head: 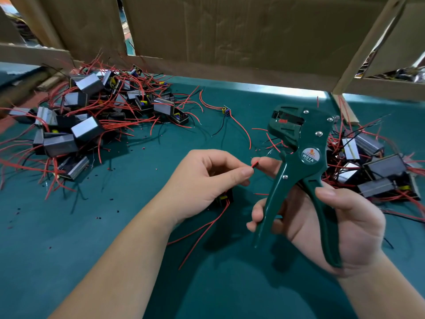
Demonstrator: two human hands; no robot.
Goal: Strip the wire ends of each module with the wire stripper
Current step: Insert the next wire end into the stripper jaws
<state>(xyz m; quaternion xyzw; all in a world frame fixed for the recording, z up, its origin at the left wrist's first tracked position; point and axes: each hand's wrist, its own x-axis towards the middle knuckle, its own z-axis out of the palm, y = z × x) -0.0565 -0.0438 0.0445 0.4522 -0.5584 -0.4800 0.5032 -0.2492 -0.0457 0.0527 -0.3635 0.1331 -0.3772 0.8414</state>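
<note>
A teal mat (57, 226) covers the bench before me, dotted at lower left with small dark and red specks (111, 168). Across the top of the frame stand brown cardboard sheets (241, 35), with a narrow gap (125, 26) at upper left showing something blurred beyond. At upper right a pale wooden slat (370, 44) leans diagonally.

Left hand (207, 183), right hand (354, 226), both curled.

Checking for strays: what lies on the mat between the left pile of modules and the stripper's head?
In the head view, one loose board with red and black wires lies on the mat between the left pile and the stripper.
</note>
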